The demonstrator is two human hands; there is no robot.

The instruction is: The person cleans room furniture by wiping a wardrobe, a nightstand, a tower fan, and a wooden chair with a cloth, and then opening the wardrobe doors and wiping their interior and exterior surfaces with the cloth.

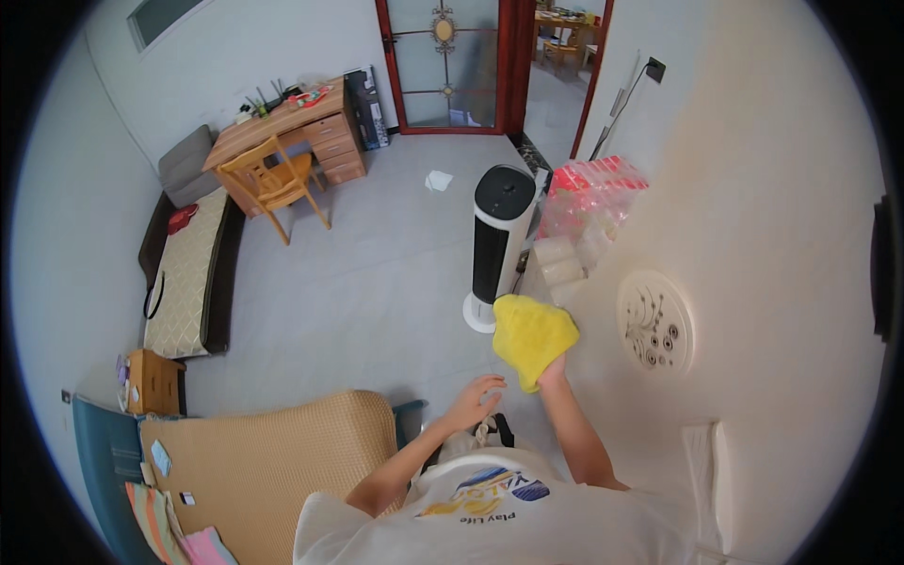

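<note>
A yellow cloth (534, 337) is draped over my right hand (553, 372), which grips it from below; its fingers are mostly hidden by the fabric. My left hand (478, 402) hovers in front of my waist, holding nothing, with its fingers bent and apart. Just beyond the cloth stands a white and black tower fan (492, 247) on a round white base. In this view the cloth overlaps the fan's lower edge; whether they touch I cannot tell.
A bed (282, 452) lies at left, with a wooden nightstand (155, 381) past it. Farther off are a chair (272, 176), a desk (282, 120) and a bare-framed mattress (187, 282). Plastic-wrapped packages (586, 205) sit behind the fan by the wall. White paper (438, 181) lies on the floor.
</note>
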